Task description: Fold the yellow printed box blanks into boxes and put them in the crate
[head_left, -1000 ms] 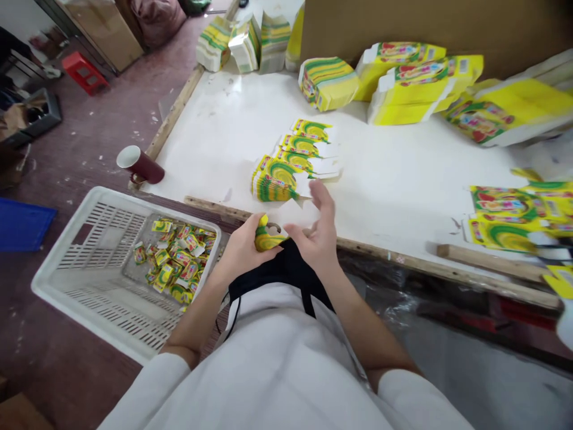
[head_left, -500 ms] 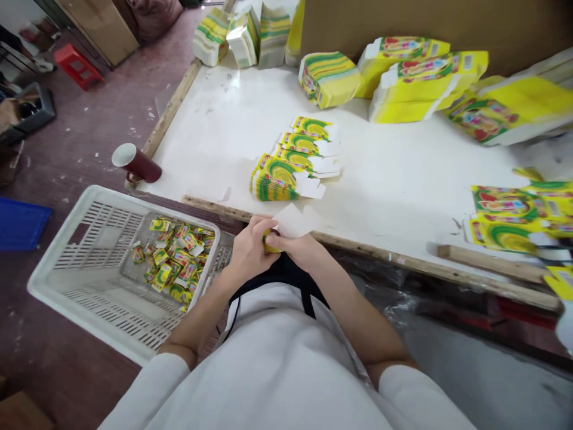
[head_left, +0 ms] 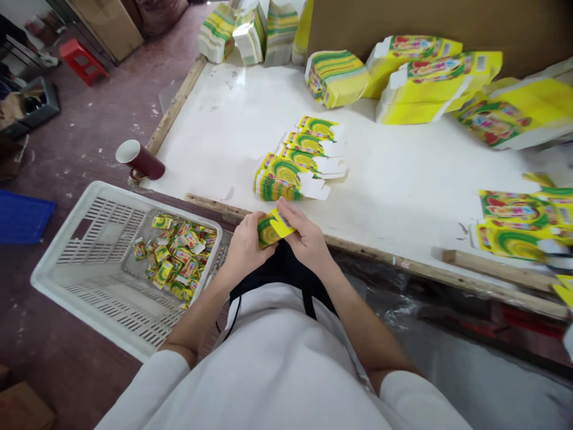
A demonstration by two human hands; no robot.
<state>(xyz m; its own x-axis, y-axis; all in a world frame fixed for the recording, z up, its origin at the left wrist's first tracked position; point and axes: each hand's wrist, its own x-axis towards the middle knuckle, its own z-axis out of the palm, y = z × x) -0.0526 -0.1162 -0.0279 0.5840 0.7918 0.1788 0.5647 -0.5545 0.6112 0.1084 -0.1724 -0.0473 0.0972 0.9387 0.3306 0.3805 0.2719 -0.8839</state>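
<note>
A small yellow-and-green carton (head_left: 273,228) is gripped between both hands just in front of my body, at the near edge of the white table (head_left: 403,179). My left hand (head_left: 244,248) wraps its left side. My right hand (head_left: 304,239) pinches its right end, fingers pressed on a flap. A fanned stack of flat yellow-green carton blanks (head_left: 293,167) lies on the table a short way beyond my hands. To my left, a white slatted plastic crate (head_left: 89,263) holds several folded small cartons (head_left: 176,257).
A dark red mug (head_left: 141,160) lies at the table's left corner. Piles of larger yellow cartons (head_left: 421,77) line the table's back, and more flat blanks (head_left: 523,221) sit at the right. A wooden strip (head_left: 496,266) runs along the near edge. A red stool (head_left: 83,57) and blue tray (head_left: 22,218) are on the floor.
My right hand came back from the stack of blanks to join the left. Together they folded the white-flapped blank into a closed small carton, now showing its printed yellow face.
</note>
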